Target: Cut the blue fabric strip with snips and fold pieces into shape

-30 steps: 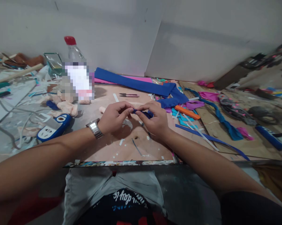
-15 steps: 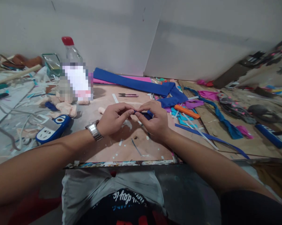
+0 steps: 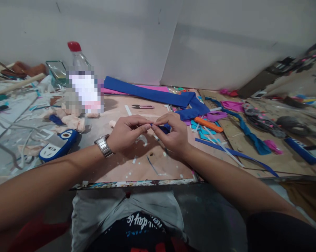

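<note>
A long blue fabric strip [image 3: 144,91] runs along the back of the table, folds over at the right and comes forward to my hands. My left hand [image 3: 127,132] pinches the strip's end between thumb and forefinger. Right against those fingertips, my right hand [image 3: 173,133] pinches the same end, with a darker fold of the cloth under its palm. Just beyond my hands lie small thread snips [image 3: 143,106]. The exact edge between my fingertips is mostly hidden.
At the left stand a red-capped bottle [image 3: 74,46] and a blue-and-white power strip [image 3: 58,145] with cables. An orange utility knife [image 3: 208,125] lies on the right among cut scraps, near a narrow blue strip [image 3: 236,153]. Cardboard [image 3: 265,164] covers the right side.
My hands stay nearly in place, fingertips still together on the blue fabric. The whole view has shifted very slightly.
</note>
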Tool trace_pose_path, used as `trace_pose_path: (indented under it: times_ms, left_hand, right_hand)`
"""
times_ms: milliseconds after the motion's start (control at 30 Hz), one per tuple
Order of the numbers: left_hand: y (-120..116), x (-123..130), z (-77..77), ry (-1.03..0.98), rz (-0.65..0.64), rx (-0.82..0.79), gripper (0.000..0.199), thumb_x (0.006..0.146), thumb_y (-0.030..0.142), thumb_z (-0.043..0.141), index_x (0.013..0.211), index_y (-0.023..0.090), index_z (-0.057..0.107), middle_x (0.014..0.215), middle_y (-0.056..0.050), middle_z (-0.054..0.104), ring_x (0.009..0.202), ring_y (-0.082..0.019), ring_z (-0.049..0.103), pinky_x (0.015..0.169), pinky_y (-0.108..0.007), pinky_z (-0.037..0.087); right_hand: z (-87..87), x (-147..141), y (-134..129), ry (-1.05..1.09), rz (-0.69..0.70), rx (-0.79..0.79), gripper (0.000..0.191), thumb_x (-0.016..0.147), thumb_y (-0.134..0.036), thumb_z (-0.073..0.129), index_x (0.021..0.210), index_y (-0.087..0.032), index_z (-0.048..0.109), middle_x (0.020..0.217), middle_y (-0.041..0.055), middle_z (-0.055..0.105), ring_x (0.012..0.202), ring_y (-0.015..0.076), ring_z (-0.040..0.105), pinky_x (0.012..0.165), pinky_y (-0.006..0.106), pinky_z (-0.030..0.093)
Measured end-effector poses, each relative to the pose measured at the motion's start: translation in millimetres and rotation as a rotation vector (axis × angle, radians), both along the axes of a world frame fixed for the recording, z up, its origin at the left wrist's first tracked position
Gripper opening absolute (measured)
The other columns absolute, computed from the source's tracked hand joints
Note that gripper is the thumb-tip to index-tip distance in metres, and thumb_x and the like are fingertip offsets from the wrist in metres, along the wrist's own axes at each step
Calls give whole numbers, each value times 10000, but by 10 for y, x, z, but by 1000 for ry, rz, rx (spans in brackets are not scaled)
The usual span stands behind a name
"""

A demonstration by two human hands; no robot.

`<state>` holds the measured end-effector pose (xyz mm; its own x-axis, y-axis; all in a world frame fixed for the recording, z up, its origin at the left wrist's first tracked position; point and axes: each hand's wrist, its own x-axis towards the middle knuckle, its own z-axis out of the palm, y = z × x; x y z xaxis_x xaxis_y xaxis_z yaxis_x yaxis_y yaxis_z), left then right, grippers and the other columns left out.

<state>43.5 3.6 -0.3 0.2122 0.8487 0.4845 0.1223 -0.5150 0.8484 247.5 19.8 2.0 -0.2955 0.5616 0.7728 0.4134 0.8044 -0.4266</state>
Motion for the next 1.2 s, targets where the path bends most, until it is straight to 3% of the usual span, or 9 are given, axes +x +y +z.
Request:
trace_pose_path:
  times_ms: [467,700,900,1000,1133,1200]
  left_hand:
    - [17,-3,-17,1,-41,12,236,935,434,720,1049,257,826,1069,-88,797,985,-191,738,900,-344,607]
    - [-6,20,27,-85,-73,-84,320,925,488,722,1018,198,817,1002,-92,767,722,-130,694,678,-277,595]
    - [-27,34,47,-113,-130,-173,325,913,490,734,1001,188,817,966,-90,778,656,-120,675,577,-248,554]
    - [-30,23,48,-95,-134,-139,306,923,472,727,1004,192,819,1000,-99,777,685,-124,686,618,-260,578]
    - [-21,3,42,-41,-106,-41,238,913,413,752,1040,226,829,1038,-99,776,908,-174,724,797,-301,602]
    - [-17,1,36,-28,-85,-18,223,909,402,757,1036,234,831,1041,-98,775,934,-181,721,805,-302,599]
  right_hand:
    - [-32,17,33,29,16,-114,267,887,-485,786,835,-253,664,869,23,744,866,221,687,889,430,502]
    - [-4,15,-3,-6,-12,-66,194,894,-430,793,870,-259,704,843,9,741,863,222,663,896,431,482]
    - [27,13,-27,0,-31,-51,204,881,-423,806,809,-261,705,803,8,734,839,227,654,874,438,481]
    - [29,10,-28,1,-29,-39,219,889,-432,796,793,-262,697,786,5,730,839,228,655,871,438,480]
    - [19,13,-22,-15,-44,-47,234,886,-462,792,793,-268,699,792,6,732,848,233,661,883,444,488]
    - [12,14,-20,-18,-51,-47,227,880,-456,800,795,-269,702,795,6,731,855,234,661,884,442,490]
